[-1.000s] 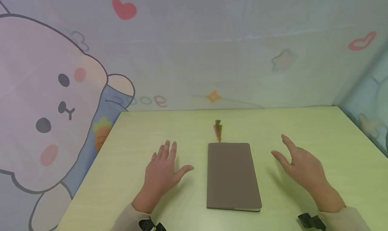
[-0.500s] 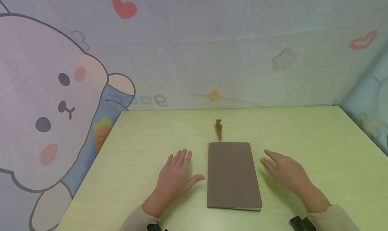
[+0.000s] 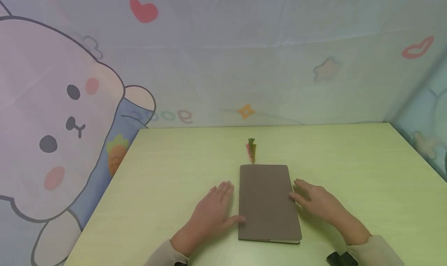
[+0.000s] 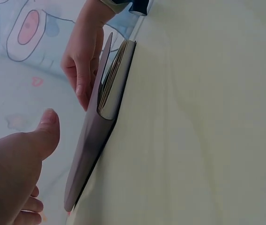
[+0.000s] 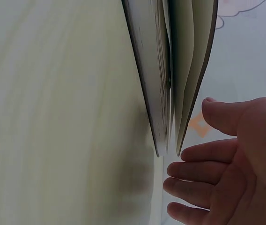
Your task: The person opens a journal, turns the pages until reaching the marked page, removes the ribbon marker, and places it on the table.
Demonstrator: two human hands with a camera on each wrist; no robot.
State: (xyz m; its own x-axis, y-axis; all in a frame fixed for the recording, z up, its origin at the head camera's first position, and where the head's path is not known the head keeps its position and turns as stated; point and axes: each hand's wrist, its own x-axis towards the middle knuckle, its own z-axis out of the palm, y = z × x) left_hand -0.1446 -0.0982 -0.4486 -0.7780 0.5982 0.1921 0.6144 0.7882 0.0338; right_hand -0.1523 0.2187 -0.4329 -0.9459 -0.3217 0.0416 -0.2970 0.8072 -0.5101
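A brown notebook [image 3: 267, 204] lies flat on the table in the head view, a pink, green and yellow tassel [image 3: 251, 149] sticking out past its far edge. My left hand [image 3: 211, 213] hovers beside the left edge, fingers extended and thumb reaching over the corner area of the cover. At the right edge is my right hand [image 3: 319, 202], its thumb overlapping the cover's edge in this view; whether it touches is unclear. In the right wrist view the front cover [image 5: 201, 70] stands slightly apart from the page block [image 5: 147, 61], with that hand's relaxed fingers alongside.
The pale yellow-green table [image 3: 181, 153] extends to both sides and behind the notebook. A cloth backdrop [image 3: 223, 64] with a cartoon animal, hearts and stars hangs behind it and along the sides.
Both hands have moved inward and lower, the left rightward and the right leftward, from apart on either side to the notebook's edges. The notebook and tassel have stayed in place.
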